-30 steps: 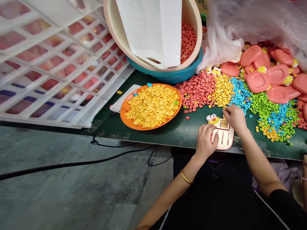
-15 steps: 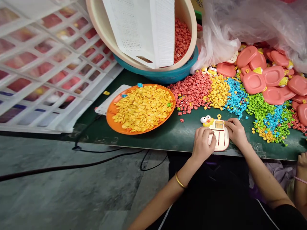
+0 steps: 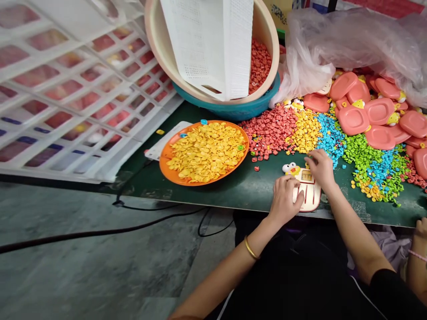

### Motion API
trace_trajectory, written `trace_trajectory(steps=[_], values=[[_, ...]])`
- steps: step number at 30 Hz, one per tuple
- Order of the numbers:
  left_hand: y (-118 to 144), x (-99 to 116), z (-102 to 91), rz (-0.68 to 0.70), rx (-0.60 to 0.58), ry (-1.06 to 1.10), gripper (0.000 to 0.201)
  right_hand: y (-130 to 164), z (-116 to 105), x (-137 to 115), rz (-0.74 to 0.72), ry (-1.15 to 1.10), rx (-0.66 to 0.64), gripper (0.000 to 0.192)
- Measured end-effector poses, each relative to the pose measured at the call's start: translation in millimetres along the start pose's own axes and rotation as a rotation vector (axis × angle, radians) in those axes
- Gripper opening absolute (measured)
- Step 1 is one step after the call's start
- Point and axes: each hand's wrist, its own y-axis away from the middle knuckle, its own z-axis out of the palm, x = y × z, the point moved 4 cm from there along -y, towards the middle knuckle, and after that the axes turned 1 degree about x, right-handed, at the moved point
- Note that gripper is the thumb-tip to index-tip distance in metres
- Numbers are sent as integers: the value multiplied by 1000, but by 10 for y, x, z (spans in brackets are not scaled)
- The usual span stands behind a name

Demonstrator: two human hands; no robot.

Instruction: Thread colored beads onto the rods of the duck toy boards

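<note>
A cream toy panel (image 3: 308,200) with red-lined slots and a small display window lies flat near the table's front edge. A duck-like head with bulging white eyes (image 3: 289,168) joins its upper left corner. My left hand (image 3: 283,200) curls over the panel's left side, thumb and fingers gripping it. At the panel's top right, my right hand (image 3: 322,169) has its fingertips pinched together beside the yellow loop on the top edge. Those fingers partly cover the loop, and whatever they hold is hidden.
Behind the panel lie heaps of small red pieces (image 3: 270,129), yellow, blue and green ones. An orange plate (image 3: 167,171) of yellow pieces stands left. Further back are nested basins (image 3: 227,111), pink toy parts (image 3: 353,120) and plastic wrap (image 3: 310,58). White crates (image 3: 110,171) stand far left; another person's hand (image 3: 422,226) is far right.
My right hand has moved from the panel's right edge up to its top, over the loop. My left hand stays on the left side, its thumb slightly shifted. The view has tilted slightly.
</note>
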Motion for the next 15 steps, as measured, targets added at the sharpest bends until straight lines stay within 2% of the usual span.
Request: trace_trajectory(steps=[3, 5, 7, 11, 13, 15], values=[[-2, 37, -12, 62, -16, 12, 27, -293, -11, 110, 93, 189, -75, 17], [-2, 42, -26, 54, 12, 32, 28, -278, -90, 133, 78, 194, -103, 17], [-1, 34, -37, 28, 51, 48, 28, -120, -217, 146, 92, 87, -75, 17], [-11, 25, -25, 33, 41, 61, 26, 301, -362, 188, 248, -199, -84, 20], [-15, 37, -22, 82, 25, 84, 24, 435, -377, 175, 261, -194, -46, 20], [-11, 61, -25, 151, 9, 114, 25, 528, -370, 130, 208, -127, 3, 22]])
